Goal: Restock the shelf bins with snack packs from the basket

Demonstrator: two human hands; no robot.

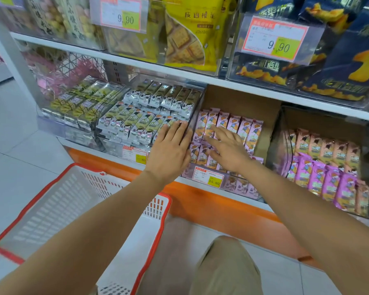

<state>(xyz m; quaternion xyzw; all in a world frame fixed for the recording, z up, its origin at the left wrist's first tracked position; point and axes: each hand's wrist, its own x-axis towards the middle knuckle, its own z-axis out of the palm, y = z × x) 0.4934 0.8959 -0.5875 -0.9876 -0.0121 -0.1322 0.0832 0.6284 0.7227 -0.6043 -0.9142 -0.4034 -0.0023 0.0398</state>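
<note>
**Q:** Hand status?
**A:** The left hand (168,150) lay flat, fingers straight, on the white snack packs (134,124), holding nothing. The right hand (228,149) pressed extended fingers onto the pink snack packs (232,122) in the adjacent bin, gripping none.
**Q:** Basket location?
**A:** The basket (51,209) stood on the floor below the shelf.

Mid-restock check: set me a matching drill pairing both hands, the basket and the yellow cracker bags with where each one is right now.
Things:
1. left hand
2. right hand
3. white plastic basket with red rim
4. yellow cracker bags

Places:
a. on the tiled floor
b. on the upper white shelf
c. flat on the pink snack packs
d. flat on the green-and-white snack packs

Pairs: 1-d, 2-c, 3-a, 4-b.
</note>
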